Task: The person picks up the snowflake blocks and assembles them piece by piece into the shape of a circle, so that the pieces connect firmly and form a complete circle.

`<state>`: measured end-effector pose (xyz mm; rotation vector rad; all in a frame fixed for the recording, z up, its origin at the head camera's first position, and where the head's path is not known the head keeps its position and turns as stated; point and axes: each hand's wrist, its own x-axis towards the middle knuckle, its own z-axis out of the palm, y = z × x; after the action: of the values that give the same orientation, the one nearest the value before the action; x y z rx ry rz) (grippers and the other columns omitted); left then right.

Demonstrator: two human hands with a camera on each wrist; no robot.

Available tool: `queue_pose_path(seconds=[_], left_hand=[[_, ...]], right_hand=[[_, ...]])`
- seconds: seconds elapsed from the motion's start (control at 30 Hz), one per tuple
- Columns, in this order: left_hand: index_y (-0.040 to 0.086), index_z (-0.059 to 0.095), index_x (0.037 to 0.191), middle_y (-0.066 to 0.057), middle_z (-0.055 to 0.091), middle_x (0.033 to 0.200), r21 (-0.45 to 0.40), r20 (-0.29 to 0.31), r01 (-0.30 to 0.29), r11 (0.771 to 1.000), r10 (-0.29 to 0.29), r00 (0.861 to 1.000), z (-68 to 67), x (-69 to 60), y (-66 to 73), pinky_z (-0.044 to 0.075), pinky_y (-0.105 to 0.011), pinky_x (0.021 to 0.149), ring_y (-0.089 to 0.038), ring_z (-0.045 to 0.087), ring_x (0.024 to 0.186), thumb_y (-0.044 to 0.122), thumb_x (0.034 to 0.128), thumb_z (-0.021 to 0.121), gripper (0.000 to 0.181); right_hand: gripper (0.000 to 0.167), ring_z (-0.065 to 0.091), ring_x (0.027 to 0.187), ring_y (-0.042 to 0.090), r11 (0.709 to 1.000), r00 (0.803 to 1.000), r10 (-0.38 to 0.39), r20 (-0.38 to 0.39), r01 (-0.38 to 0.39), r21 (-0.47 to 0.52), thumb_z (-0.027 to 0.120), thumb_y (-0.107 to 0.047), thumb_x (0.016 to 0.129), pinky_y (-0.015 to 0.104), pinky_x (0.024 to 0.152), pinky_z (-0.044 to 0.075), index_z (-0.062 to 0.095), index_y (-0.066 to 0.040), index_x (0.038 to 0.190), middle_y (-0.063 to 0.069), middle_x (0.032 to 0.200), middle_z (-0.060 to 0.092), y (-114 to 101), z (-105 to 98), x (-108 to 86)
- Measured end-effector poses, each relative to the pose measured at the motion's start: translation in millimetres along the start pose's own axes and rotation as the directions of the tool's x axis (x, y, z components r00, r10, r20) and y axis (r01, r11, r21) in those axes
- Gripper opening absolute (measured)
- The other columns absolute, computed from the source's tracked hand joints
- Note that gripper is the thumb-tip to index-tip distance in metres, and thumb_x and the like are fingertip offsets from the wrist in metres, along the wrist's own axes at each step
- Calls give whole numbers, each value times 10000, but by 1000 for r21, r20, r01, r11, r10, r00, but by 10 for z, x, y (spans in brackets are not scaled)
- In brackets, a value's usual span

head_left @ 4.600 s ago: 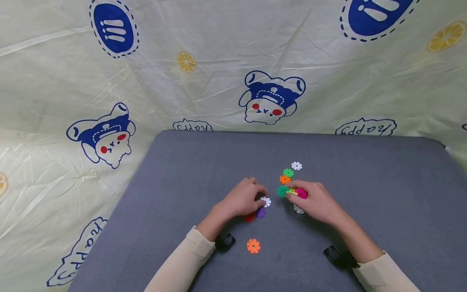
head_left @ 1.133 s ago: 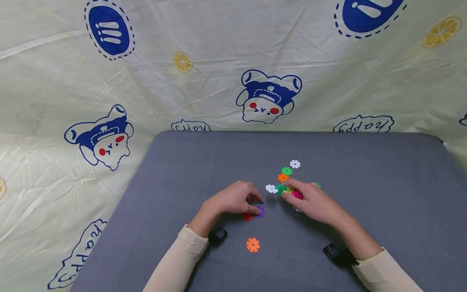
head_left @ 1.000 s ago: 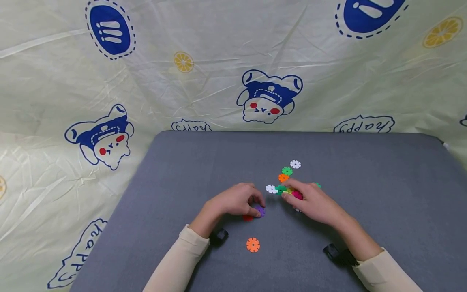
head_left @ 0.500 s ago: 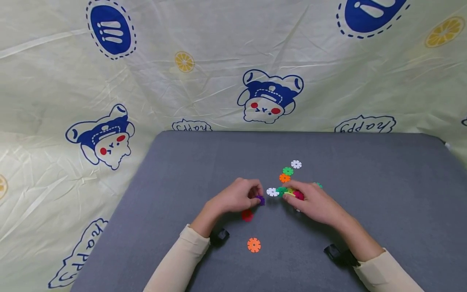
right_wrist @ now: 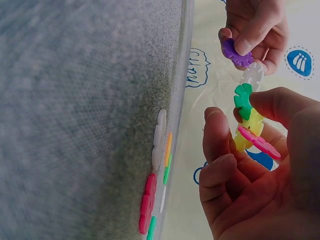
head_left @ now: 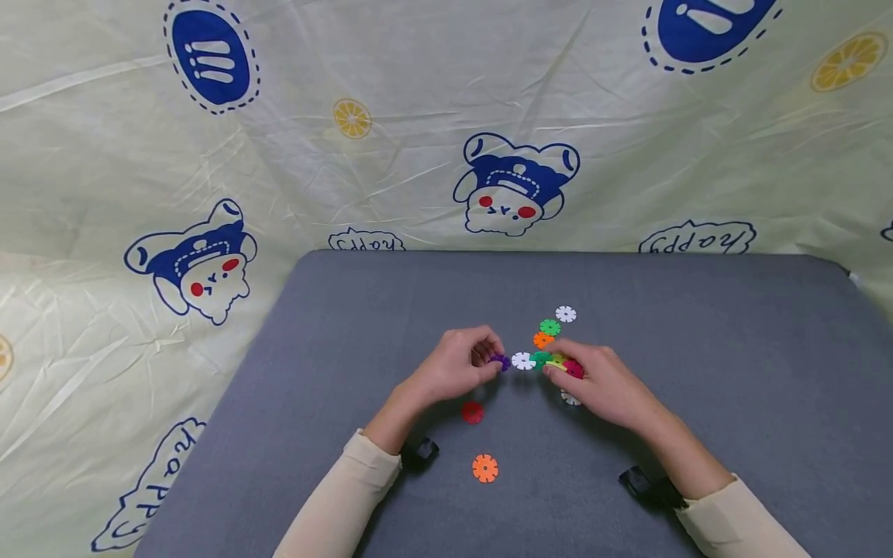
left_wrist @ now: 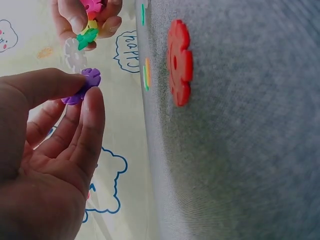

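Observation:
My left hand (head_left: pixel 460 363) pinches a purple notched plastic disc (left_wrist: pixel 91 76) between thumb and fingers. My right hand (head_left: pixel 605 385) grips a chain of interlocking discs above the table. In the right wrist view the chain shows a pink disc (right_wrist: pixel 260 142), a yellow disc (right_wrist: pixel 254 121), a green disc (right_wrist: pixel 243 100) and a white disc (right_wrist: pixel 253 75) at its far end. The purple disc is at the white one's edge; whether their slots are joined I cannot tell. Fingers cover part of the yellow disc.
On the grey table (head_left: pixel 391 310) lie a red disc (head_left: pixel 473 412) and an orange disc (head_left: pixel 485 468), nearer the body. Farther back are white (head_left: pixel 566 314), green (head_left: pixel 549 327) and orange discs (head_left: pixel 543 340). Another white disc (head_left: pixel 570 397) lies beneath my right hand.
The white disc has joined the chain's left end. My left hand has picked up the purple disc from beside the red one and brought it up to the white disc. My right hand stays nearly still.

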<state>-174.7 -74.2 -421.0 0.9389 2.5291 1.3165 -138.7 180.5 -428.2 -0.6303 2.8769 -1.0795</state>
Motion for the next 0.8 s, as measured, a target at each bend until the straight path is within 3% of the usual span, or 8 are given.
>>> queue_pose_path(seconds=[0.53,0.8], left_hand=[[128,623,952,52,610,853,-37,-14,-39,999,39,999,23,2,5,527,-201,718,-82,575,777,63,875,695,124],[133,623,950,54,607,856,-20,-25,-46,999,46,999,39,7,-1,525,-194,713,-76,573,778,58,873,689,125]], right_hand=[[251,468,588,132,1000,1000,1,9,-1,4,673,-245,909,278,460,368,657,-146,1139,-21,819,584,-16,2,3],[267,454,564,129,1000,1000,2,2,-2,1,662,-276,918,276,455,360,655,-140,1147,-29,739,536,-31,-10,-6]])
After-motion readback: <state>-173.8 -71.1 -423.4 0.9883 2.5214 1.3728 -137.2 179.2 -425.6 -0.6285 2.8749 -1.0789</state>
